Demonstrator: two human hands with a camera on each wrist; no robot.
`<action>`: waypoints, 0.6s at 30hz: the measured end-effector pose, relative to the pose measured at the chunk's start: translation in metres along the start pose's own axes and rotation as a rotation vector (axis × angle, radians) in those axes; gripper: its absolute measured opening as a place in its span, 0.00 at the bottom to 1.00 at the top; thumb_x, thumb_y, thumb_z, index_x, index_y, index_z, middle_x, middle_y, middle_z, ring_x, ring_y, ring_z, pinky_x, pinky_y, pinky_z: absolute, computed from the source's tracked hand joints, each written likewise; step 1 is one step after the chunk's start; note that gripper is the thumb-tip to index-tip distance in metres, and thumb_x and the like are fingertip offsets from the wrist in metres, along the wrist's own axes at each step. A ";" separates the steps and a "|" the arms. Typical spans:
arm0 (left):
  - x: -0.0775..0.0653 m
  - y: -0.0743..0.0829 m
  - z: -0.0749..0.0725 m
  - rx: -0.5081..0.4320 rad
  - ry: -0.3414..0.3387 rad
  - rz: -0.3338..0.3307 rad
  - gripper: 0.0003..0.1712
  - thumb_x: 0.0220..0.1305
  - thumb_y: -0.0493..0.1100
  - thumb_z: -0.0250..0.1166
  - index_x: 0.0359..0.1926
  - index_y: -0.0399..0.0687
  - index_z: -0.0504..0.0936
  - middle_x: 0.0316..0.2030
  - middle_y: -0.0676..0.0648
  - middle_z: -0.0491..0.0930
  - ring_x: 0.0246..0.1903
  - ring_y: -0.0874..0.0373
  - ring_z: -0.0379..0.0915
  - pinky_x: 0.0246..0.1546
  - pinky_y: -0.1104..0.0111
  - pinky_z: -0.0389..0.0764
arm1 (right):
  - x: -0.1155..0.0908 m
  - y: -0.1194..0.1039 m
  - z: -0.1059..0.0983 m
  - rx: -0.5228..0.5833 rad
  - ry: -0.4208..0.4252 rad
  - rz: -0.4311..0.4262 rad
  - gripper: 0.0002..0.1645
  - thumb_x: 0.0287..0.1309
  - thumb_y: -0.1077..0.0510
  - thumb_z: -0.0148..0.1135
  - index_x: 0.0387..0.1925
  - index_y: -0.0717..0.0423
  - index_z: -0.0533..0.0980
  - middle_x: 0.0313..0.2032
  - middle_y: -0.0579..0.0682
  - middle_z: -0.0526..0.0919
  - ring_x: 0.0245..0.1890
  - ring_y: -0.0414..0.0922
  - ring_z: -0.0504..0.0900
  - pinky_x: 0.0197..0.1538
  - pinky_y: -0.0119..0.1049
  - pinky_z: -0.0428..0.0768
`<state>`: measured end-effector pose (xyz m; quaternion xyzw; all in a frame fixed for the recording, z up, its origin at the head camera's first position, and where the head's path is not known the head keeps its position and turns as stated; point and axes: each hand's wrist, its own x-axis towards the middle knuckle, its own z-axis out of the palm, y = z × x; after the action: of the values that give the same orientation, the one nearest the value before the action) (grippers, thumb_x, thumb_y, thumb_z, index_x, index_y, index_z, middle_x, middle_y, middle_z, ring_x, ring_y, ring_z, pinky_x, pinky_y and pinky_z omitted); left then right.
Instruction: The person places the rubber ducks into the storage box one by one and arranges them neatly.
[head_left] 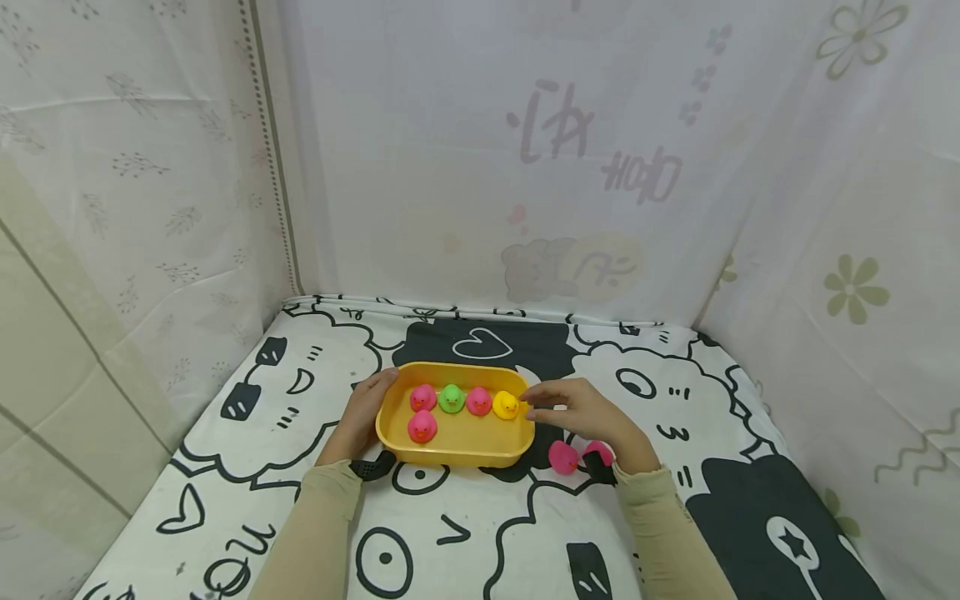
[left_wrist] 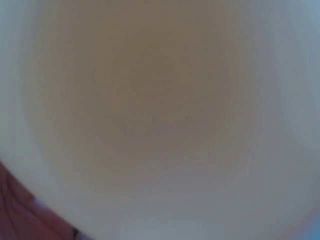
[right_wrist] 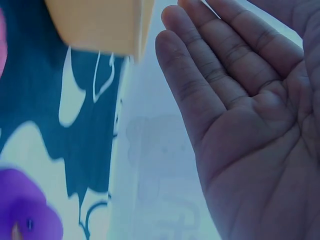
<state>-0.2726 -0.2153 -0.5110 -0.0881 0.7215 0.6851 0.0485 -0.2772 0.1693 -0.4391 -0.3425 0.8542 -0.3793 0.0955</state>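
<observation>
A yellow tray (head_left: 468, 437) holds several small rubber ducks. Along its far side stand a pink duck (head_left: 423, 397), a green duck (head_left: 452, 398), another pink duck (head_left: 478, 401) and a yellow duck (head_left: 506, 406); one more pink duck (head_left: 422, 427) is in front at the left. My left hand (head_left: 367, 408) holds the tray's left end, fingertips at the rim. At the right rim, my right hand (head_left: 577, 408) has its thumb and fingertips right beside the yellow duck. The right wrist view shows that palm (right_wrist: 260, 145) with its fingers extended. A pale blur fills most of the left wrist view.
Two pink ducks lie outside the tray below my right wrist; the nearer one (head_left: 563, 457) is plain to see, the other (head_left: 597, 452) partly behind a black wrist strap (head_left: 599, 468). A black-and-white patterned cloth (head_left: 442, 542) covers the surface. Pale curtains (head_left: 420, 167) enclose it.
</observation>
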 end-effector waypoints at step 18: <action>0.001 0.000 0.000 -0.021 0.007 -0.003 0.42 0.73 0.65 0.54 0.76 0.44 0.61 0.75 0.42 0.60 0.73 0.46 0.56 0.71 0.56 0.62 | -0.041 0.053 -0.044 -0.068 0.027 0.286 0.25 0.62 0.48 0.70 0.56 0.57 0.81 0.49 0.51 0.86 0.51 0.51 0.84 0.55 0.51 0.83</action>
<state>-0.2737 -0.2155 -0.5108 -0.0921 0.7141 0.6924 0.0459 -0.2925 0.2474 -0.4505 -0.2152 0.9079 -0.3370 0.1257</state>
